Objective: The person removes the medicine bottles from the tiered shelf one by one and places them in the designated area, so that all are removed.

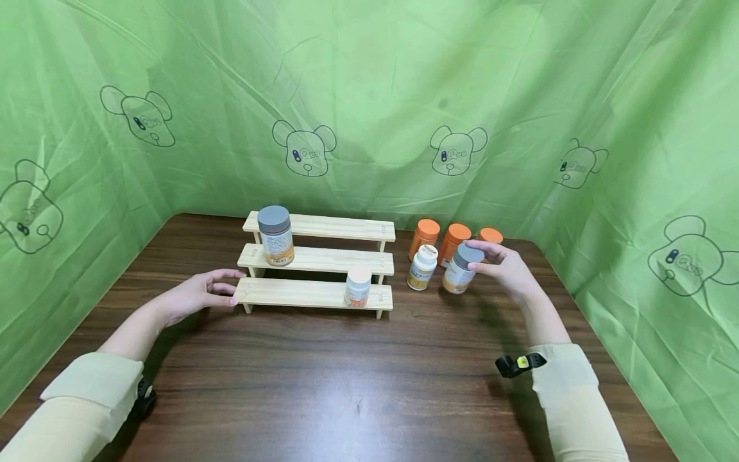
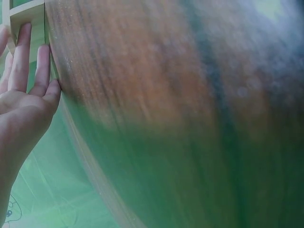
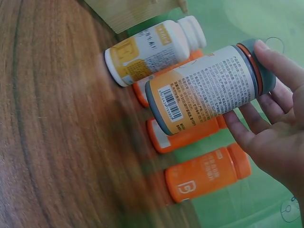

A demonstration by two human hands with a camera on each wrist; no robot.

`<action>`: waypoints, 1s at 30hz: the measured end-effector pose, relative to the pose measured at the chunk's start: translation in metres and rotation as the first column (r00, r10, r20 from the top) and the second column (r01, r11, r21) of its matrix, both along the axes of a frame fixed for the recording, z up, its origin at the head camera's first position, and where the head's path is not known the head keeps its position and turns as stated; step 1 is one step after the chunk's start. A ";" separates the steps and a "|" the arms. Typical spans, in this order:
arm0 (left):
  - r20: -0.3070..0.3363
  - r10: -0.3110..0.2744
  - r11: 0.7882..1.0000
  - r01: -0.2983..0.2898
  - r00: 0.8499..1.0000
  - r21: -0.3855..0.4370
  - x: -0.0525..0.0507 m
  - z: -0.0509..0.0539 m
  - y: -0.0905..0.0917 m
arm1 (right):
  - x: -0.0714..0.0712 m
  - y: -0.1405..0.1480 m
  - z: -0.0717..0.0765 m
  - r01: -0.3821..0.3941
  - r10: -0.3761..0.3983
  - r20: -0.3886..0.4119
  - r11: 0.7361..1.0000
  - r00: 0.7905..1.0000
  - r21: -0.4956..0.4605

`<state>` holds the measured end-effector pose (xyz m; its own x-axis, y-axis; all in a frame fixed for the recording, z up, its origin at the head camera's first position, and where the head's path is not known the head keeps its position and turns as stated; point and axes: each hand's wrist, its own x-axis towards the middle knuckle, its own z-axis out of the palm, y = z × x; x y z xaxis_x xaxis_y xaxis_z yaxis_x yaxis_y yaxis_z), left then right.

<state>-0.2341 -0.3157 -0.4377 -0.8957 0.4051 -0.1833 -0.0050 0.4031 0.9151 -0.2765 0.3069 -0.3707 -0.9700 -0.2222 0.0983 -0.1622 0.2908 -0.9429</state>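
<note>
My right hand (image 1: 508,269) pinches a grey-capped supplement bottle (image 3: 204,88) by its lid, thumb on one side and fingers on the other. The bottle leans slightly; whether its base touches the table is unclear. Beside it stands a white bottle with a yellow label (image 1: 422,268). Three orange bottles (image 3: 206,175) stand behind these two. My left hand (image 1: 193,298) is at the left end of a three-step wooden rack (image 1: 312,292), fingertips at the lowest step's edge. Another grey-capped bottle (image 1: 276,237) stands on the middle step, and a small white bottle (image 1: 358,287) on the lowest step's right part.
The rack and bottles stand toward the back of a dark wooden table (image 1: 323,385). Green cloth (image 1: 369,77) printed with bear heads hangs behind the table and along both sides. A black wrist strap device (image 1: 519,364) is on the right forearm.
</note>
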 end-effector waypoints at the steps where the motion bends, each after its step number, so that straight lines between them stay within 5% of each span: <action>1: 0.000 0.001 1.000 -0.001 1.000 0.003 0.000 0.000 0.000 | -0.001 -0.001 -0.002 0.001 -0.001 0.004 1.000 1.000 0.004; 18: 0.006 0.001 1.000 -0.001 1.000 0.005 -0.001 -0.002 -0.001 | -0.011 -0.006 -0.023 0.082 -0.085 0.071 0.996 0.994 0.038; 30: 0.012 0.009 1.000 -0.009 1.000 -0.011 0.000 0.000 0.000 | -0.012 -0.010 -0.024 0.103 -0.107 0.091 0.994 0.990 0.046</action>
